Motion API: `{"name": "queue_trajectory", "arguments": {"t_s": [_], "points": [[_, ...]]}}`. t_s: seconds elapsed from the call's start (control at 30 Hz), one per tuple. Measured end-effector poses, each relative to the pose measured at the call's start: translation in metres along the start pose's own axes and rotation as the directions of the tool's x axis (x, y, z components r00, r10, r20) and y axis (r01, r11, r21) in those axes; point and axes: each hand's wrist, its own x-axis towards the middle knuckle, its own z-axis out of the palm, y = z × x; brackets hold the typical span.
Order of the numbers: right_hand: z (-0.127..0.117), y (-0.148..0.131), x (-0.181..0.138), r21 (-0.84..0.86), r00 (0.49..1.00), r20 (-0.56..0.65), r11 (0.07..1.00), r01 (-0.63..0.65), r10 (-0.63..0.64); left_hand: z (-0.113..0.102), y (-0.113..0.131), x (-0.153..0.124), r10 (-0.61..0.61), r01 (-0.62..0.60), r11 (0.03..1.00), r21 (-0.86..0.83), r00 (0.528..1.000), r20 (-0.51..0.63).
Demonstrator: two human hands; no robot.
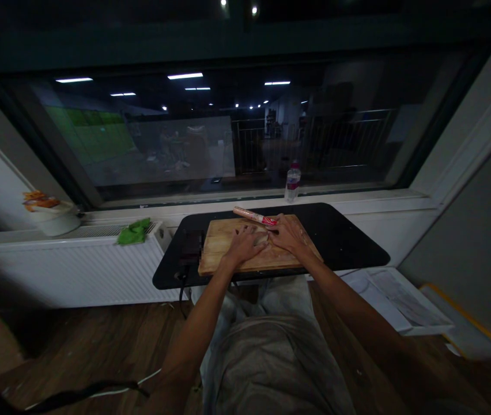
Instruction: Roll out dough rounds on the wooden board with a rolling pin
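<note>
A wide, dark-framed window (211, 141) fills the wall in front of me, bright ceiling lights showing in its glass. Below it to the left runs a white ribbed radiator (76, 276). A black, round-cornered table (349, 248) stands before the sill, and on it lies a rectangular pale wooden board (219, 239).

Both of the person's hands are palm down over the board: the left hand (245, 245) is spread, fingers parted, and the right hand (289, 235) is loosely open, fingers slightly bent. Between them, under the fingers, sits a small pale lump; the light is too dim to tell what it is.

A bright green cloth (133, 230) lies on the radiator, and a clear plastic bottle (292, 184) with a pink cap stands on the sill. A slim, pale stick (249, 214) with a red end lies along the board's far edge, that end beside the right fingers.
</note>
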Motion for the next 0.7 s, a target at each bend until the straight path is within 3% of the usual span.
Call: {"name": "queue_trajectory", "arguments": {"t_s": [0.7], "points": [[-0.0018, 0.0003, -0.0030, 0.010, 1.000, -0.013, 1.000, 0.026, -0.026, 0.0005, -0.0027, 0.0006, 0.006, -0.005, 1.000, -0.026, 1.000, 0.008]]}}
